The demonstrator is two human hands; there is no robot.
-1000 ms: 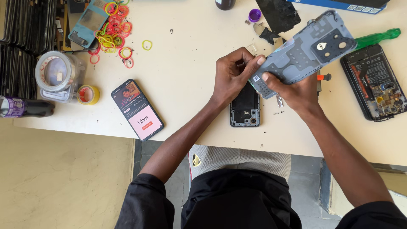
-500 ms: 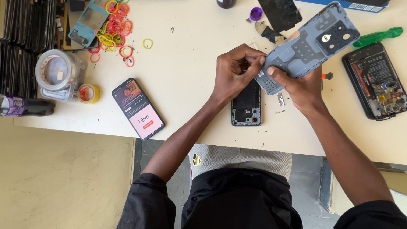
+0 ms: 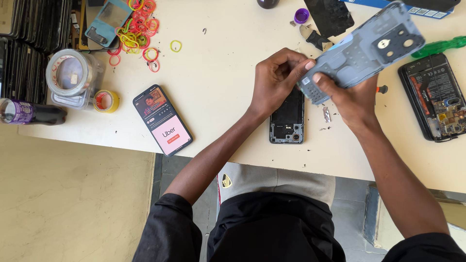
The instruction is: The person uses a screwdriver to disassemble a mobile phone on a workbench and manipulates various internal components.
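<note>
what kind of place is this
Most likely a phone repair bench: both hands hold a grey phone back cover, an opened phone shows its insides, and another gutted phone frame lies below.

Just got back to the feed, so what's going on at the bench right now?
A person holds a grey-blue phone back cover above the table in both hands. The right hand grips it from below; the left hand pinches its lower end. Beneath the hands lies an opened phone frame. A second opened phone lies to the right by a green-handled screwdriver, and a lit smartphone lies to the left.
</note>
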